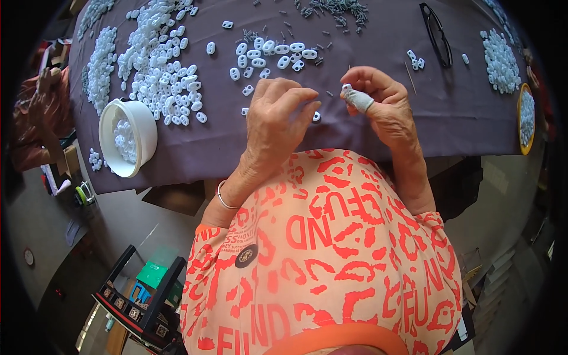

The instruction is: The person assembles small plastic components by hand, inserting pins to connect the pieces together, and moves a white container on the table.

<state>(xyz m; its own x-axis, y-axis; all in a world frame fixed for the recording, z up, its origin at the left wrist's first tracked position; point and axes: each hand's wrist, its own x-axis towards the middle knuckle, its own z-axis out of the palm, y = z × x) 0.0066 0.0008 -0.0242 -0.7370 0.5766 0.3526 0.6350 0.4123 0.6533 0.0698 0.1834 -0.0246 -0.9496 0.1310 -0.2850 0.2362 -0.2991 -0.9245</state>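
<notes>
My right hand [387,105] pinches a small white plastic two-hole piece [347,87] between thumb and fingers. A whitish cover [360,100] wraps the thumb. To its left, my left hand [275,112] hovers over the cloth with its fingers curled and the thumb brought near the index fingertip. Whatever it may hold is too small to make out. Loose white oval two-hole pieces [256,54] lie just beyond the left hand, some partly hidden by it. Short dark grey pins [340,10] are scattered farther back, with a few between the hands.
On the purple-grey tablecloth [207,142], a large heap of white pieces [168,83] spreads left behind a white tub [148,133]. Black-framed glasses [439,38] and a thin stick [410,77] lie right. Another white heap [502,62] and a yellow-rimmed bowl [523,147] stand at far right.
</notes>
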